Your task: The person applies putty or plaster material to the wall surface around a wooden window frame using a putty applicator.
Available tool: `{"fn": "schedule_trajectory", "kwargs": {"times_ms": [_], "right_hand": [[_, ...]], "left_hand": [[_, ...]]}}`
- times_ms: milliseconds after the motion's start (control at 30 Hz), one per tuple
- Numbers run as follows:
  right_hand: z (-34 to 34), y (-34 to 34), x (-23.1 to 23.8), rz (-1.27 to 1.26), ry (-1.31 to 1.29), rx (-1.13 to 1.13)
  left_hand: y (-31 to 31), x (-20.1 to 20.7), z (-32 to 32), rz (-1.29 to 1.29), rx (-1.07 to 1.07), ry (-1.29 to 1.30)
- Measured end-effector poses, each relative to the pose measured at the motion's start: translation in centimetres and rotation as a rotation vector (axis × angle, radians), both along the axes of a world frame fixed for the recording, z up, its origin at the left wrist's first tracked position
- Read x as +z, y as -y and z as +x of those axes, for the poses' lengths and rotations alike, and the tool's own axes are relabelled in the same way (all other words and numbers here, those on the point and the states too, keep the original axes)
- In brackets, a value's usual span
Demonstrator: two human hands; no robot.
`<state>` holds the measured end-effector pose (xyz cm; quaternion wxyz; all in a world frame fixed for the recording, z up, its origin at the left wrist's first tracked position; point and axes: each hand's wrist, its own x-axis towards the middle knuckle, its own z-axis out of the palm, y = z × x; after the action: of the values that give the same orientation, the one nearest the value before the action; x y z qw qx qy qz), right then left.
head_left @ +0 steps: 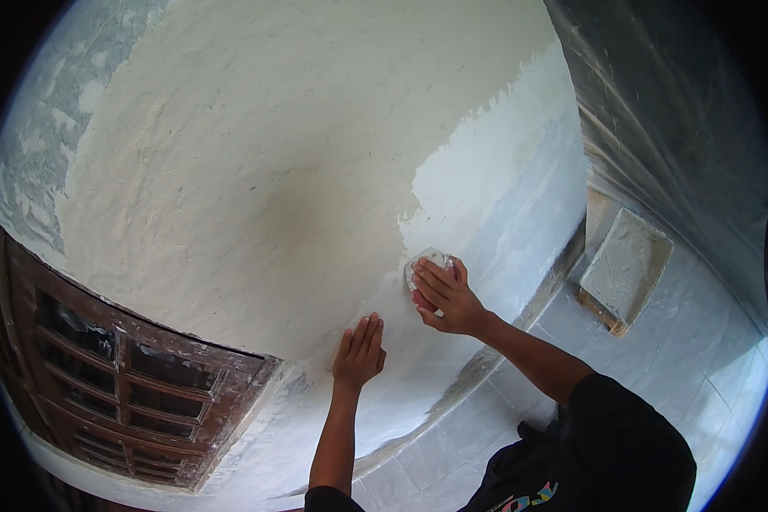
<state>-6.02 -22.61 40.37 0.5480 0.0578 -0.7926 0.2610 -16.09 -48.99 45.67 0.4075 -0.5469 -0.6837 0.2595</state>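
My left hand lies against the plastered wall, fingers stretched out, with nothing visible in it. To its upper right, my right hand grips a small scraper with a pale, plaster-smeared blade and a pink-red grip, pressed to the wall. My fingers hide much of the tool. It sits near the ragged border between the cream coat and the whiter, smoother patch on the right.
A brown wooden window frame with panes is set in the wall at lower left. A rectangular tray with whitish paste stands on the tiled floor at right. Clear plastic sheeting hangs along the right side.
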Motion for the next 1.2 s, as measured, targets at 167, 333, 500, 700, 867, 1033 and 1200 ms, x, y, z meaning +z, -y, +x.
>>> {"fn": "schedule_trajectory", "kwargs": {"times_ms": [167, 333, 500, 700, 867, 1033, 1200], "right_hand": [[-1.2, -3.9, 7.7, -0.102, -0.241, -0.112], [-2.3, -0.9, 4.0, -0.050, -0.093, -0.071], [-0.2, 0.0, 2.4, -0.002, -0.055, -0.003], [-2.5, -2.1, 6.6, 0.014, -0.140, -0.087], [1.0, 0.6, -2.6, 0.090, 0.087, 0.029], [-1.1, -3.9, 7.2, -0.035, -0.188, -0.137], [-1.3, 0.1, 1.4, -0.031, -0.034, -0.095]], "left_hand": [[0.0, 0.0, 0.3, 0.027, -0.019, 0.023], [-0.1, 0.1, 0.2, 0.008, -0.005, 0.007], [0.0, 0.0, 0.0, 0.037, -0.019, -0.006], [-0.7, 0.3, 0.3, 0.025, -0.014, 0.023], [-0.1, 0.0, 0.1, 0.035, -0.018, 0.012], [-0.4, 0.4, 0.3, 0.011, -0.008, -0.009], [-0.5, 0.1, 0.3, 0.046, -0.011, 0.037]]}}
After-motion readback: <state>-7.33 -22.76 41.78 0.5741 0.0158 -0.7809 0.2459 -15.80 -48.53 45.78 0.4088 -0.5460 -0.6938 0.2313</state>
